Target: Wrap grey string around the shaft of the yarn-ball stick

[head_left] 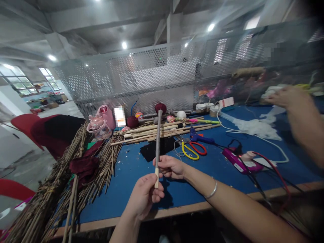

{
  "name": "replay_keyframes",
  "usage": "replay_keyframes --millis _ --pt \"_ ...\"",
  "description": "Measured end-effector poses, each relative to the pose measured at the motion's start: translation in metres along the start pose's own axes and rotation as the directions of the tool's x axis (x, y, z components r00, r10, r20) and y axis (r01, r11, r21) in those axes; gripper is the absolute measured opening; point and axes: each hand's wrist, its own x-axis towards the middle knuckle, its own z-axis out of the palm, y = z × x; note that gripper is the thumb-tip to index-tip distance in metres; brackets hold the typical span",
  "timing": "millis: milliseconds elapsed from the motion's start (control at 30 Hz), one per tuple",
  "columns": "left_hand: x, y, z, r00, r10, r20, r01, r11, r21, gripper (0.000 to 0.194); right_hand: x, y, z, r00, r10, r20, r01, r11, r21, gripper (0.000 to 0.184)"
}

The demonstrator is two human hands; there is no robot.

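My left hand (149, 190) is closed around the pale lower end of a stick (158, 141) wrapped in grey-brown material. Just above it, my right hand (170, 167) pinches the same stick between thumb and fingers. A dark red ball (160, 108) sits at the stick's far end, pointing away from me. Beneath the stick lies a black cloth piece (149, 151) on the blue table. To the right of it rest scissors (193, 150) with yellow and red handles and a blue glue gun (202, 137).
Bundled twigs (50, 182) fill the left side, with dark red cloth (84, 167) on them. Wooden sticks (141, 131) lie across the middle before a perforated metal screen (141, 74). At right are a purple power strip (240, 163), cables, a plastic bag (264, 127) and another person's arm (303, 118).
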Motion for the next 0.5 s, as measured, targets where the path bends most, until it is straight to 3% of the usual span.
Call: replay_keyframes --millis 100,200,267,433,500 --pt "0.001 0.001 -0.004 1.0 0.003 -0.022 -0.001 0.997 0.081 0.035 0.003 0.005 -0.002 0.998 -0.038 -0.057 0.034 0.997 -0.071 0.023" --pt "0.003 0.001 -0.008 0.981 0.142 -0.13 -0.09 0.936 0.339 0.031 0.006 0.011 -0.003 0.991 -0.035 -0.13 0.016 0.989 -0.144 0.022" --pt "0.004 0.001 -0.008 0.972 0.179 -0.15 -0.104 0.907 0.407 0.03 0.006 0.01 -0.002 0.989 -0.031 -0.141 0.01 0.989 -0.147 0.022" --pt "0.003 0.001 -0.002 0.998 0.03 -0.052 -0.026 0.996 0.085 0.032 0.0 0.001 0.002 0.999 -0.006 -0.047 0.005 1.0 -0.013 0.025" --pt "0.003 -0.001 -0.002 1.0 -0.028 -0.015 0.028 0.999 0.027 0.036 0.0 0.0 0.002 0.999 -0.003 -0.044 0.003 1.0 -0.017 0.025"
